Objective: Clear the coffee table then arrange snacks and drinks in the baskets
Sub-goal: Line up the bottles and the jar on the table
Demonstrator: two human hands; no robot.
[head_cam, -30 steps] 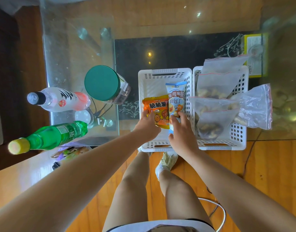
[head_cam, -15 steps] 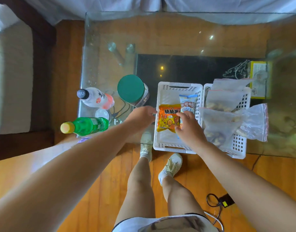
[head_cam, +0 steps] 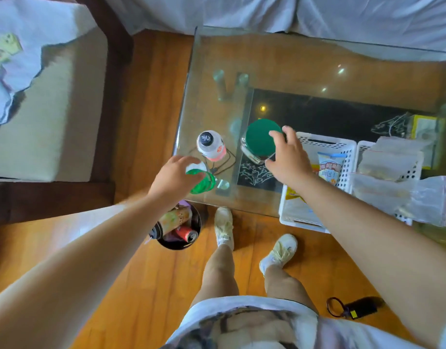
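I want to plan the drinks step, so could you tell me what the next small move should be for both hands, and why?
Probably close both hands and lift. The left hand is over the top of the green bottle, and the right hand is spread beside the green lid of the jar; neither clearly grips yet. Both still stand on the table, outside the white basket.

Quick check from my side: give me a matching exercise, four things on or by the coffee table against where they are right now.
Things:
1. green bottle
2. green-lidded jar
3. red can
4. blue snack packet

Places:
A. in the left white basket
B. in the bin on the floor
C. under the left hand
D. beside the right hand

Pairs: 1-C, 2-D, 3-B, 4-A
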